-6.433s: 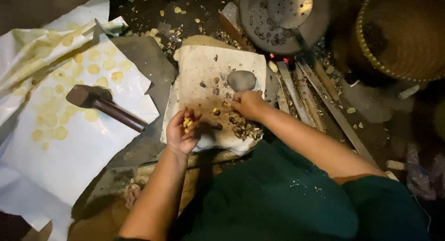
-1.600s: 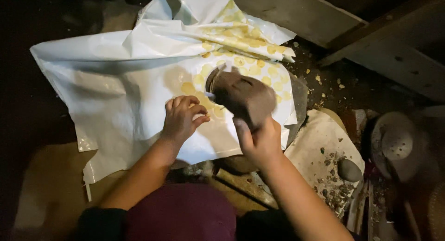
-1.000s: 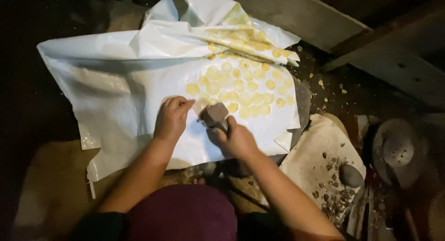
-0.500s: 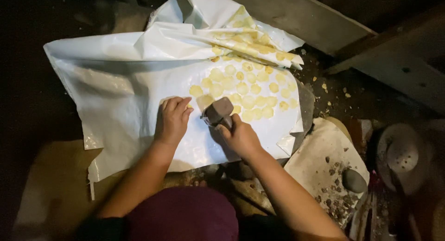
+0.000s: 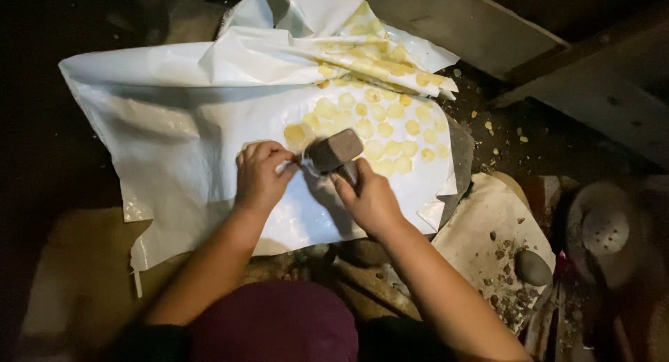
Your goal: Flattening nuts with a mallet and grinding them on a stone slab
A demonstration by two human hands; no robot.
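Clearly heavy and rigid, the mallet [image 5: 334,151] is hovering at frame centre over the white sheet [image 5: 188,132]; the right hand [image 5: 367,198] is clenching its short handle, while the left hand [image 5: 259,172] is pinching something small, flat yellow discs [image 5: 380,121] lying beside.

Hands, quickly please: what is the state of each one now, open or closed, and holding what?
Left hand: curled, fingertips pressing on the white sheet; whether it pinches anything cannot be told.
Right hand: closed around the hammer.
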